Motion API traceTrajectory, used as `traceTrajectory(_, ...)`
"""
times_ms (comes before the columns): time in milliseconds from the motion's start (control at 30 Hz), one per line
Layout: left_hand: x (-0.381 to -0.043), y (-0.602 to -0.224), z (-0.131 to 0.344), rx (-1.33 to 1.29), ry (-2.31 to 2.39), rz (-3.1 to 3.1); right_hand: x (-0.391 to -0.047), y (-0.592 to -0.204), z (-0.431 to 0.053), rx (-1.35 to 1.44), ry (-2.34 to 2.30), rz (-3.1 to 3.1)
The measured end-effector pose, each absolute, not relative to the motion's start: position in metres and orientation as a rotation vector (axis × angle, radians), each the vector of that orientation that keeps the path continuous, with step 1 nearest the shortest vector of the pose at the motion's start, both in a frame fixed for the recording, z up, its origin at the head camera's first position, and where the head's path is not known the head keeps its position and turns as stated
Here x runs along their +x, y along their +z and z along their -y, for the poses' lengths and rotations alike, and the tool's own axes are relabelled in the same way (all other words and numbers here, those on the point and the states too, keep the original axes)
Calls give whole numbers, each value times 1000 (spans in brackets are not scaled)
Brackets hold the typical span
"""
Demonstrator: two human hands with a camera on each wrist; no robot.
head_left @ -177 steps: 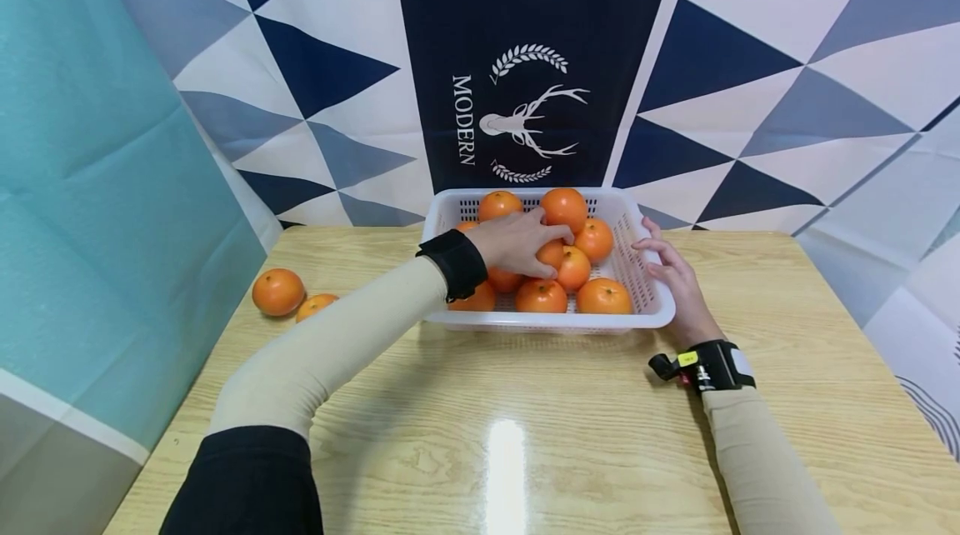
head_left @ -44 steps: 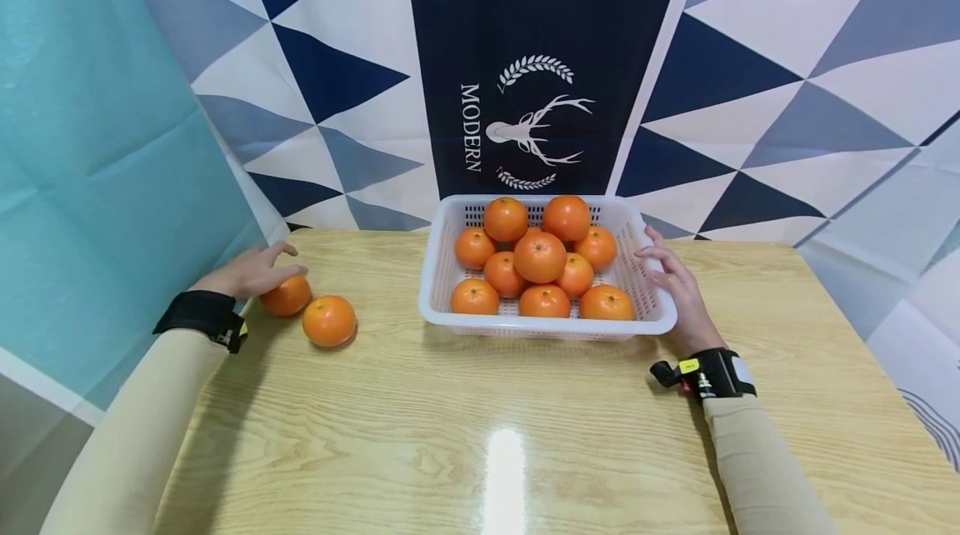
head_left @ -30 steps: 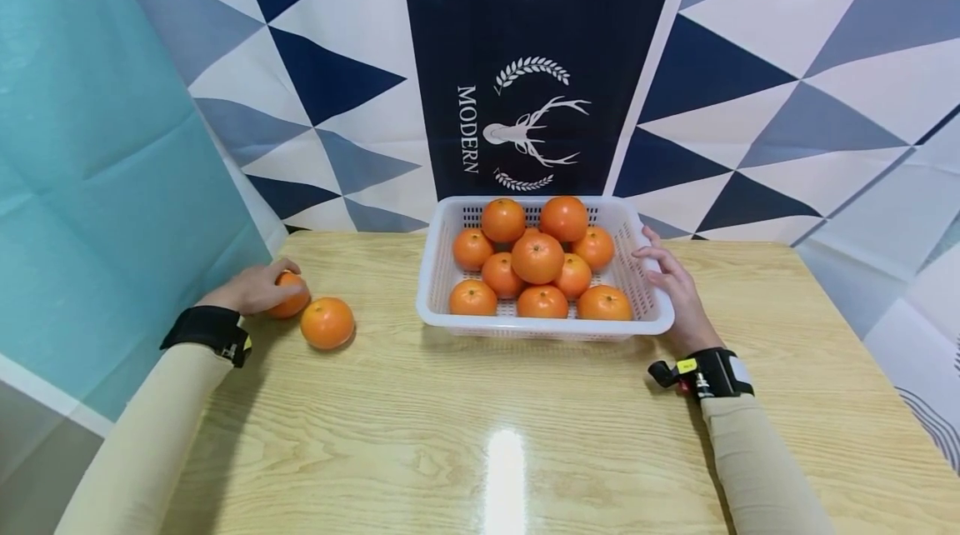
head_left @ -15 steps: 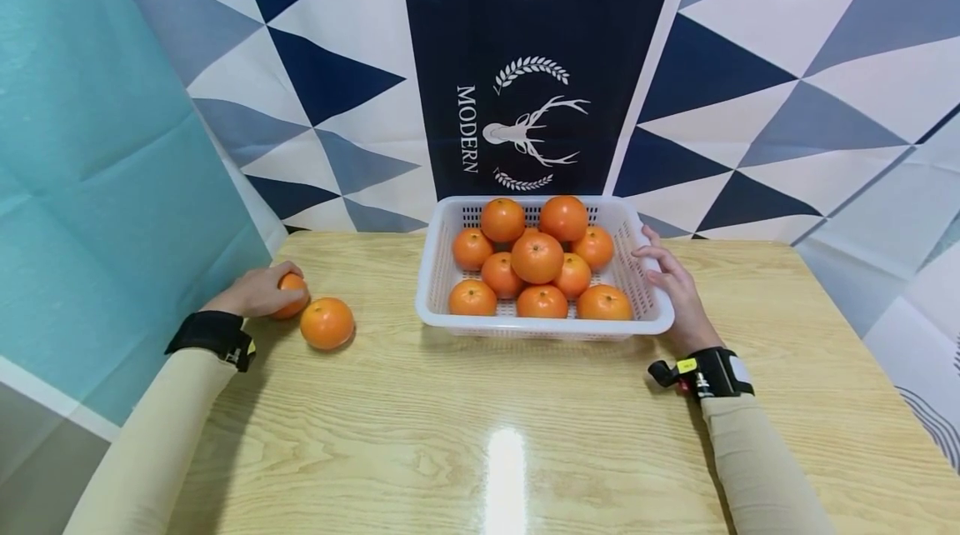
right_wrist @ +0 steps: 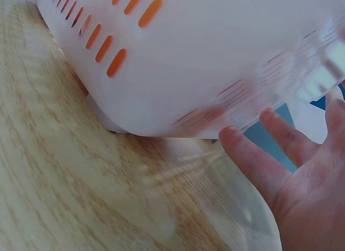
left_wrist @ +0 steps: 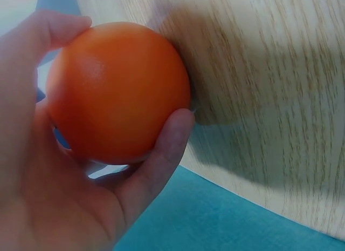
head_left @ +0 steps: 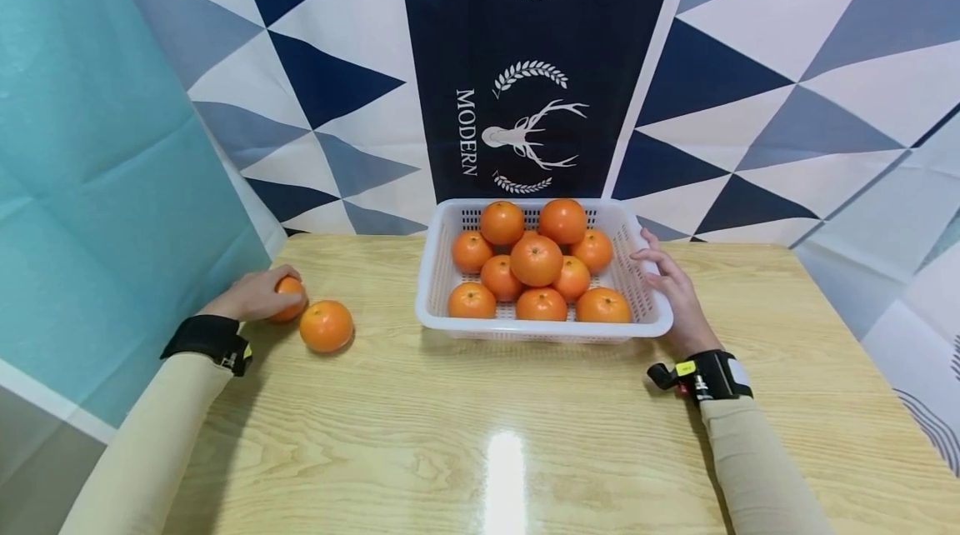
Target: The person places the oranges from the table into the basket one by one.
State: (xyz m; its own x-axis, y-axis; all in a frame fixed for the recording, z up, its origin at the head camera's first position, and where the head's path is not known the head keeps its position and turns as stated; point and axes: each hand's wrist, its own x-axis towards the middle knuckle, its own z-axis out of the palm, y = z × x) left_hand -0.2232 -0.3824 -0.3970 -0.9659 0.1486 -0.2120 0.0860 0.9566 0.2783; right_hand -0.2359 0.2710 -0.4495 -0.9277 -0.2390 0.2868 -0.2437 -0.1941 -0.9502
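In the head view my left hand (head_left: 258,295) grips an orange (head_left: 291,299) at the left of the table. Seen from the left wrist, thumb and fingers (left_wrist: 171,135) wrap around the sides of this orange (left_wrist: 121,94), its shadow on the wood beside it. A second orange (head_left: 326,326) lies just to its right. My right hand (head_left: 681,293) rests at the right rim of a white slotted plastic basket (head_left: 540,325), fingertips over the edge. In the right wrist view its extended fingers (right_wrist: 253,156) reach to the basket wall (right_wrist: 178,62).
Several oranges (head_left: 537,261) are piled inside the basket, one on top in the middle. The basket stands at the back of the wooden table (head_left: 420,427), close to a patterned cloth backdrop (head_left: 525,35). A teal cloth (head_left: 112,185) hangs along the left side.
My left hand has left the pile in the basket for the orange at far left, and its fingers have closed round it. The right hand has stayed at the basket rim.
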Motion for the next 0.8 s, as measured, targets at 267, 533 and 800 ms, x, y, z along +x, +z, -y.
traceTrajectory(267,-223,-388,384,154,412,-2881,-240,-453,-273,594,2319,2013)
traceTrajectory(533,-229,-377,383,156,403,-2902,-239,-453,-274,597,2337,1996)
traceTrajectory(800,-234,-357,384,199,357,-2927,-238,-453,-272,568,2343,2029)
